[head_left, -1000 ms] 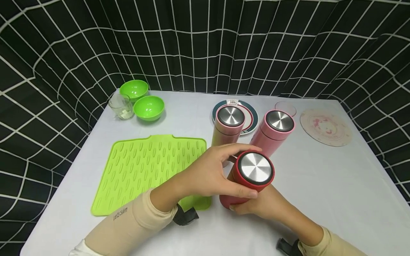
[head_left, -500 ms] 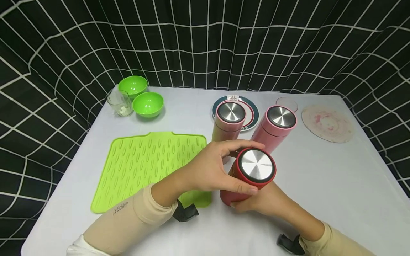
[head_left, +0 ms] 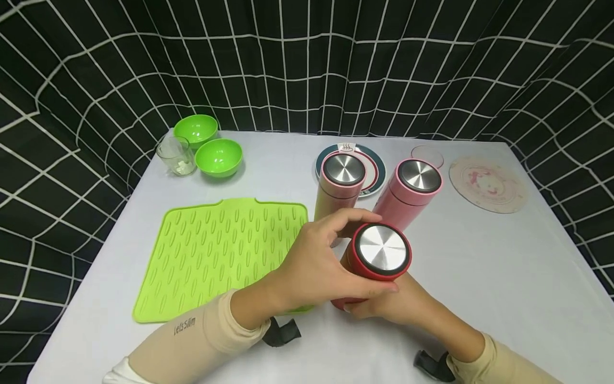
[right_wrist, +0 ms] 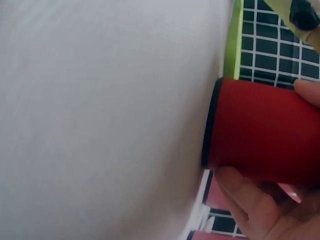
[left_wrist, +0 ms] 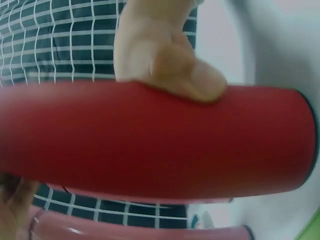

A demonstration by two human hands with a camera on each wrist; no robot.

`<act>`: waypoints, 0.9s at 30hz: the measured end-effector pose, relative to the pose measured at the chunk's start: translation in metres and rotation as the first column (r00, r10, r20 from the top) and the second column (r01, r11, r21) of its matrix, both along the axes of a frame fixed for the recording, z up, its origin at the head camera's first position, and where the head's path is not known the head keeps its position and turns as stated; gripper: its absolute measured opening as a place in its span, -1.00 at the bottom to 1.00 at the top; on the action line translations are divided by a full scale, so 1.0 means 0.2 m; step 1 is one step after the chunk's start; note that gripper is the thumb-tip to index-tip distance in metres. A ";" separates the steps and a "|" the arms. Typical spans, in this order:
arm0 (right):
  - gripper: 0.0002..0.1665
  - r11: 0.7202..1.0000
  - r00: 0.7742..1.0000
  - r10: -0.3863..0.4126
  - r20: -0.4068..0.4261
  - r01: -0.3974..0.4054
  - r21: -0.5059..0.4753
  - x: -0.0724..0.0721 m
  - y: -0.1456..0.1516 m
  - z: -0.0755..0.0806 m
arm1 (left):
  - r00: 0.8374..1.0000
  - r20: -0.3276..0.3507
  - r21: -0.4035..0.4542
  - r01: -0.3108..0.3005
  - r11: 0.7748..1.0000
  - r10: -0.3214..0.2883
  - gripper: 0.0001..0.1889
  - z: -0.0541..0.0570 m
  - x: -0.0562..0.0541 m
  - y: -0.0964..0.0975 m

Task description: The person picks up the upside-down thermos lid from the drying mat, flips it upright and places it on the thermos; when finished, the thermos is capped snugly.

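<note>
A red thermos flask (head_left: pixel 382 248) with a shiny metal-topped lid stands slightly tilted in front of me, held by both hands. Around its upper part curls my left hand (head_left: pixel 316 261), thumb on the near side and fingers on the far side. Lower down, my right hand (head_left: pixel 395 305) grips the body; its thumb (left_wrist: pixel 200 82) lies along the red wall in the left wrist view. The flask's dark base (right_wrist: pixel 212 125) is close to the white table in the right wrist view; whether it touches, I cannot tell. Two pink thermos flasks (head_left: pixel 340 184) (head_left: pixel 408 194) stand just behind.
A lime-green drying mat (head_left: pixel 216 250) lies left of the flasks. Two green bowls (head_left: pixel 220 157) (head_left: pixel 196 129) and a clear glass (head_left: pixel 176 157) are at the back left. Behind the pink flasks sits a rimmed plate (head_left: pixel 376 168); a round pinkish mat (head_left: pixel 486 184) lies right.
My left hand has turned slightly around the flask's upper part, thumb shifting right and index finger left. The right hand keeps its hold in place. The head view has tipped slightly.
</note>
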State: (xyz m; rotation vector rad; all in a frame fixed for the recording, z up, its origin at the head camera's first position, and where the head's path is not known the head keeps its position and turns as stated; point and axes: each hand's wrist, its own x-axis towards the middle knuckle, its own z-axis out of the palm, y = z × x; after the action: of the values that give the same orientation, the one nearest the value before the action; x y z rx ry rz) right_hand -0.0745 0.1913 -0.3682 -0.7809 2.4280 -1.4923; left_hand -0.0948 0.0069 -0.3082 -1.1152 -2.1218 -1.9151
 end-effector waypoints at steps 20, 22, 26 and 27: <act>-0.41 0.999 1.000 0.011 -0.030 -0.009 0.050 -0.03 0.03 -0.10 | 1.000 -0.009 -0.060 0.004 0.998 -0.005 -0.23 0.01 0.00 -0.04; -0.39 0.998 0.999 0.013 -0.031 -0.011 0.058 -0.03 0.03 -0.10 | 1.000 -0.008 -0.051 0.025 0.998 -0.026 -0.23 0.01 -0.02 -0.04; -0.36 0.994 0.999 -0.025 -0.042 0.029 0.106 -0.03 0.05 -0.10 | 0.993 0.030 -0.054 0.118 0.991 -0.117 -0.22 0.00 -0.06 -0.05; -0.36 0.991 0.998 -0.036 -0.042 0.041 0.125 -0.03 0.05 -0.10 | 0.988 0.047 -0.053 0.149 0.987 -0.147 -0.23 0.00 -0.08 -0.06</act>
State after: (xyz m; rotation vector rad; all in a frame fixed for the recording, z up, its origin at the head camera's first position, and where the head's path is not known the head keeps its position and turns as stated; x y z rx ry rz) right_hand -0.0804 0.2013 -0.3880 -0.7488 2.5514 -1.3325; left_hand -0.1099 -0.0042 -0.3080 -1.2887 -2.1854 -1.9687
